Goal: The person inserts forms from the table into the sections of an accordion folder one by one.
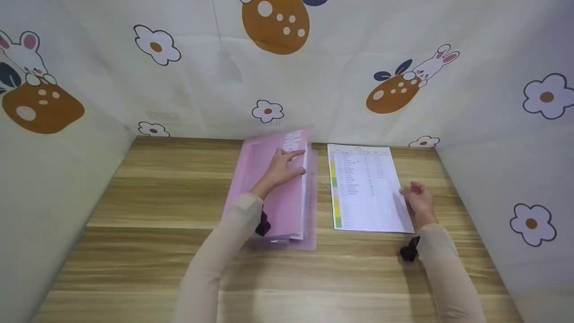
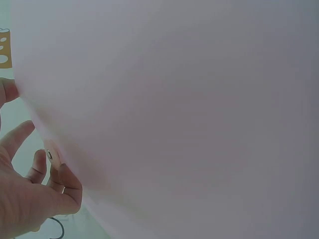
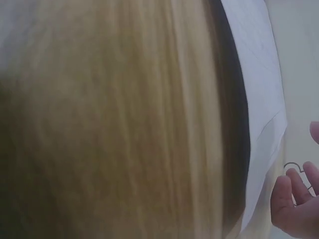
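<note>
In the head view a pink translucent folder (image 1: 273,197) lies slightly left of centre, its cover raised a little along the right edge, with white sheets inside. My left hand (image 1: 280,170) lies over that edge, index finger and thumb spread apart. The left wrist view has the fingers (image 2: 17,139) touching the cover's edge beside a small snap button (image 2: 50,154); the pink cover (image 2: 174,119) fills the rest. To the right, a printed sheet (image 1: 365,188) carries a table with coloured row markers. My right hand (image 1: 418,199) is at its right edge, fingers loosely curled, holding nothing.
Everything lies on a wood-grain table (image 1: 166,193). A pale cloth (image 1: 202,89) printed with flowers, rabbits and orange fruit rises at the back and both sides. Dark wrist cameras (image 1: 409,249) hang beneath the sleeves.
</note>
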The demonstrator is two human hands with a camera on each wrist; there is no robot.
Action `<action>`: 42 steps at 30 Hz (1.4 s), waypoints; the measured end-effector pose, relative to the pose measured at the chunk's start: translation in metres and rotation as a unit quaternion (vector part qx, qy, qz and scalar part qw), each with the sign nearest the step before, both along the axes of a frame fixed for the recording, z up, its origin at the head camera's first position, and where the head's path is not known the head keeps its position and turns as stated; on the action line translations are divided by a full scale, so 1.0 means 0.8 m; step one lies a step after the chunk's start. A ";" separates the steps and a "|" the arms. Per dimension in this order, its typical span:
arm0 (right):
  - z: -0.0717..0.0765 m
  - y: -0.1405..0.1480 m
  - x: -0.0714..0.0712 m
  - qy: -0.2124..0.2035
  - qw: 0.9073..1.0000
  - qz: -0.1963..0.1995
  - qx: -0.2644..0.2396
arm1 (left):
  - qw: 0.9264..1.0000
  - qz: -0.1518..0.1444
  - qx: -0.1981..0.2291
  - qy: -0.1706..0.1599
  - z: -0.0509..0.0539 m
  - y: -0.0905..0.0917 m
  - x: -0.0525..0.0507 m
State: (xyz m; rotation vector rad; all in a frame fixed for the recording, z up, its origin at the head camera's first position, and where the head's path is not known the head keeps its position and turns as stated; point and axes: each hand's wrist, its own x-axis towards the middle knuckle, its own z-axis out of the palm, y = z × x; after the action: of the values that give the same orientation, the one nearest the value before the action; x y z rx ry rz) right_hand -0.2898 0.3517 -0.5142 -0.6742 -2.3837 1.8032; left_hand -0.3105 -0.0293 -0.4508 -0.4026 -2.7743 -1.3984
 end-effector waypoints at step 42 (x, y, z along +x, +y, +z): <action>0.006 -0.006 0.004 -0.045 0.972 0.190 0.134 | 1.000 -0.001 -0.001 -0.010 -0.001 0.000 0.000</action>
State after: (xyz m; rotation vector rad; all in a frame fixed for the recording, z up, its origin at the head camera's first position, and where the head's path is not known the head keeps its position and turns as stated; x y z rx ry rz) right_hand -0.2869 0.3470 -0.5091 -0.2887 -2.9057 1.5382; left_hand -0.3104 -0.0289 -0.4519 -0.3940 -2.7920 -1.4073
